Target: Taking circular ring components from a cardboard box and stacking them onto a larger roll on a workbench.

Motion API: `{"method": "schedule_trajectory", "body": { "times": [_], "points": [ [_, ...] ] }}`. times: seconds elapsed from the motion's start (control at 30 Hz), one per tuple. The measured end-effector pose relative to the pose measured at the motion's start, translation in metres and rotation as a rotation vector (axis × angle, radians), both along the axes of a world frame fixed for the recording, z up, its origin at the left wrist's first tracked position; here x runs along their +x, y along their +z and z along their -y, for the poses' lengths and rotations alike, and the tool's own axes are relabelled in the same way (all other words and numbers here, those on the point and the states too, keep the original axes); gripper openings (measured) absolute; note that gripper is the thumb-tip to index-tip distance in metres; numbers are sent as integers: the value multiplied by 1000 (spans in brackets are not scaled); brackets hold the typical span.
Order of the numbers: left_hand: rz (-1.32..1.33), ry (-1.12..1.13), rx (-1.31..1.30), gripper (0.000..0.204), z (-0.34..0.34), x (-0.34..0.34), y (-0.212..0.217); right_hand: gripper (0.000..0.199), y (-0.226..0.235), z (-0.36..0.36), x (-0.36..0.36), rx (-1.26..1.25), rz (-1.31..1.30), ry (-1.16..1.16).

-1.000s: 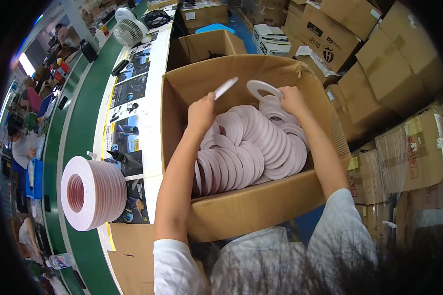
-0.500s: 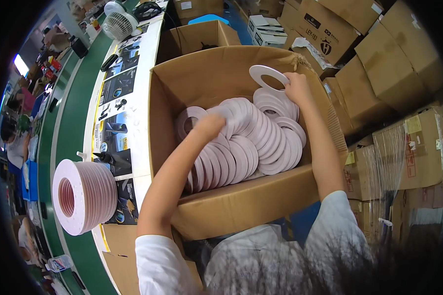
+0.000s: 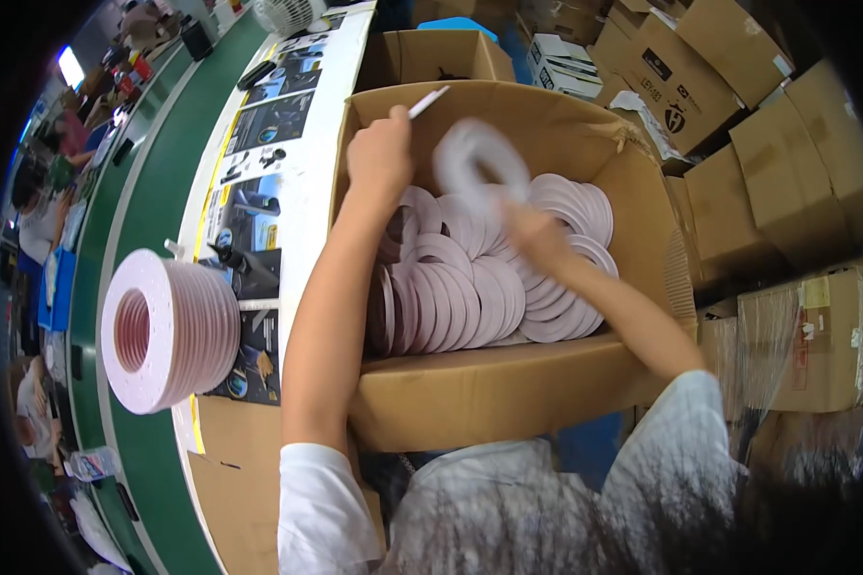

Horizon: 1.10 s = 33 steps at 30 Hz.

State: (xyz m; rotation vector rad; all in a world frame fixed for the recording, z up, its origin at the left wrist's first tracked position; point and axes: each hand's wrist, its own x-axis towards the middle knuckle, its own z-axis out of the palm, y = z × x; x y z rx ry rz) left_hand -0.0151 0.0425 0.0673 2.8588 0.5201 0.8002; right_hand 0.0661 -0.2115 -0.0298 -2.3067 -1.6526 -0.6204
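Note:
A big open cardboard box (image 3: 508, 388) holds several flat pink-white rings (image 3: 470, 297), stacked on edge in rows. My left hand (image 3: 379, 153) is inside the box near its far left corner, closed around a white pen (image 3: 429, 102) that points up and right. My right hand (image 3: 527, 235) is over the middle of the rings and lifts one blurred ring (image 3: 479, 158) above the pile. Both forearms reach in over the box's near wall.
A thick stack of the same rings (image 3: 168, 331) stands on a spindle on the white worktable (image 3: 302, 206) to the left, beside printed sheets. A green conveyor (image 3: 134, 211) runs further left, with people seated along it. More cardboard boxes (image 3: 786, 125) crowd the right and far side.
My left hand has moved up toward the box's far left corner with the pen. My right hand has swung from the far right edge to the middle, carrying a ring.

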Motion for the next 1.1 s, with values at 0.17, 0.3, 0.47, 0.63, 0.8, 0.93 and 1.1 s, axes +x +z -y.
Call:
{"method": "schedule_trajectory", "body": {
  "times": [0.17, 0.3, 0.47, 0.63, 0.8, 0.93, 1.1],
  "points": [
    [-93, -30, 3, 13, 11, 1, -20, 18, -16, -13, -12, -33, -234, 316],
    [-85, -66, -24, 13, 4, 4, -15, 19, -2, -6, -28, -613, -341, 376],
    [-73, -87, 25, 19, 3, 10, -17, 13, 18, -13, -12, 42, -171, 436],
    [-21, -236, -397, 26, 0, 2, -22, 18, 22, -10, -7, -538, -249, 357],
    [-217, -461, -921, 32, 6, 8, -23, 20, 80, -7, 6, -15, -466, 322],
    [-321, -534, -1218, 35, 19, 14, -27, 20, 84, -7, 8, 122, -500, 321],
    [-217, -744, -1090, 42, 31, 21, -32, 23, 89, -4, 13, 274, -560, 227]
  ]
}}
